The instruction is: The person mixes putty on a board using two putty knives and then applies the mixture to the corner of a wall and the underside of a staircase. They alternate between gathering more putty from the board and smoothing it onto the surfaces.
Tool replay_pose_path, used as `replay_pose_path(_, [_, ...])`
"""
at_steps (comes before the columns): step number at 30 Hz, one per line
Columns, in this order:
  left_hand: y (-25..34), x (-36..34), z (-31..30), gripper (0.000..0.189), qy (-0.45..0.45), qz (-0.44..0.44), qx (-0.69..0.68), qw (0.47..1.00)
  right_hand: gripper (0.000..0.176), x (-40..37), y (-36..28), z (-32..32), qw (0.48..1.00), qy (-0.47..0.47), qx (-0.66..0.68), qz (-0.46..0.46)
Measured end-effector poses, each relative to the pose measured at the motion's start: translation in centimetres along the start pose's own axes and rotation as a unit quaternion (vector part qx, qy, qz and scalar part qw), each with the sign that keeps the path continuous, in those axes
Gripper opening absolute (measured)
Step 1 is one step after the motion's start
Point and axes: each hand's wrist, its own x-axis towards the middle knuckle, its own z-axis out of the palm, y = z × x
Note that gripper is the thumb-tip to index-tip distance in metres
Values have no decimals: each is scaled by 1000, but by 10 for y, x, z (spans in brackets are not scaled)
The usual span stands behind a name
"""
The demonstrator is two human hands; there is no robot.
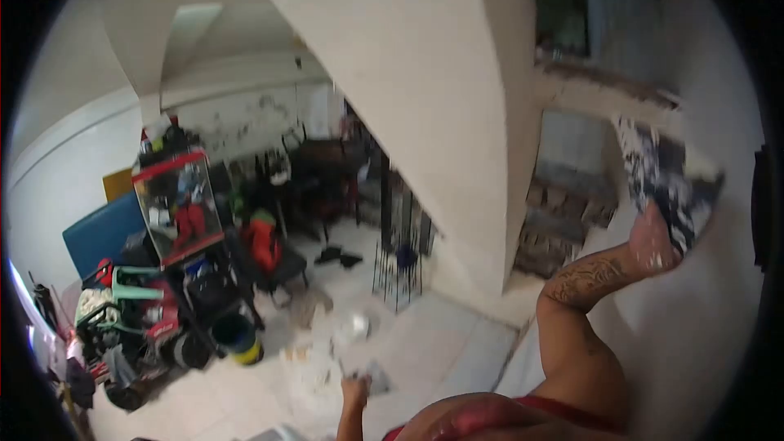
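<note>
My right hand (651, 242) is raised at the right with pale smears on it. Its fingers are closed on a crumpled black-and-white patterned cloth (661, 175), which lies against or close to the pale wall. Low in the middle, my left hand (356, 392) is closed around a flat grey piece (378, 377) that looks like a trowel or scraper blade. The handle is hidden in the fingers. Beneath it, white spatters and scraps (306, 371) mark the floor.
A thick slanting beam (425, 73) and brick-edged wall openings (563, 212) are near my right arm. A black wire rack (398, 273), a yellow-and-dark bucket (237, 339), a red-framed glass cabinet (180, 208) and a blue board (102, 233) stand on the left side.
</note>
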Motion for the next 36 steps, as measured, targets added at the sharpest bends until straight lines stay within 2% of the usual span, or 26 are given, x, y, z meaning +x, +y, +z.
replay_pose_path(1, [7, -8, 14, 11, 57, -188, -282, 939, 66, 20, -10, 9, 998, -8, -28, -58])
replay_pose_path(2, [-4, -8, 26, 15, 49, -303, -396, 865, 66, 38, -17, 19, 993, -23, -51, -105])
replay_pose_path(3, [12, -13, 30, 6, 68, -290, -397, 868, 65, 59, -23, 35, 984, -45, -66, -156])
replay_pose_path(4, [-34, -6, 62, 35, -1, -312, -342, 886, 64, 75, -30, 54, 974, -74, -82, -200])
replay_pose_path(6, [-9, -4, 72, 36, 2, -314, -316, 895, 59, 96, -36, 87, 942, -135, -134, -278])
replay_pose_path(8, [9, 4, 80, 35, -2, -295, -309, 904, 46, 114, -54, 128, 913, -163, -131, -351])
replay_pose_path(10, [32, 7, 75, 36, -18, -266, -300, 916, 50, 130, -65, 148, 896, -201, -143, -370])
replay_pose_path(13, [44, 12, 64, 36, -57, -266, -370, 888, 56, 146, -81, 177, 888, -295, -110, -334])
replay_pose_path(14, [41, 13, 64, 36, -59, -268, -381, 883, 55, 134, -98, 181, 913, -319, -43, -251])
replay_pose_path(17, [32, 16, 58, 35, -70, -254, -398, 879, 56, 144, -103, 193, 878, -323, -165, -311])
replay_pose_path(19, [26, 17, 57, 33, -82, -218, -389, 891, 55, 151, -100, 199, 870, -312, -160, -346])
replay_pose_path(23, [39, 15, 67, 33, -37, -270, -395, 877, 53, 167, -96, 216, 874, -290, -172, -349])
replay_pose_path(26, [49, 18, 73, 31, -59, -270, -372, 886, 53, 178, -95, 223, 867, -291, -169, -367])
replay_pose_path(28, [47, 23, 81, 29, -91, -275, -338, 895, 53, 184, -88, 231, 862, -256, -195, -391])
replay_pose_path(29, [48, 22, 82, 26, -87, -276, -351, 891, 53, 186, -86, 234, 860, -239, -208, -401])
replay_pose_path(31, [51, 17, 82, 22, -77, -279, -376, 880, 52, 187, -90, 236, 854, -265, -172, -412])
replay_pose_path(34, [47, 20, 83, 21, -107, -267, -364, 886, 49, 185, -90, 241, 852, -261, -169, -422])
replay_pose_path(36, [34, 26, 93, 28, -118, -282, -391, 868, 47, 182, -88, 246, 857, -247, -174, -417])
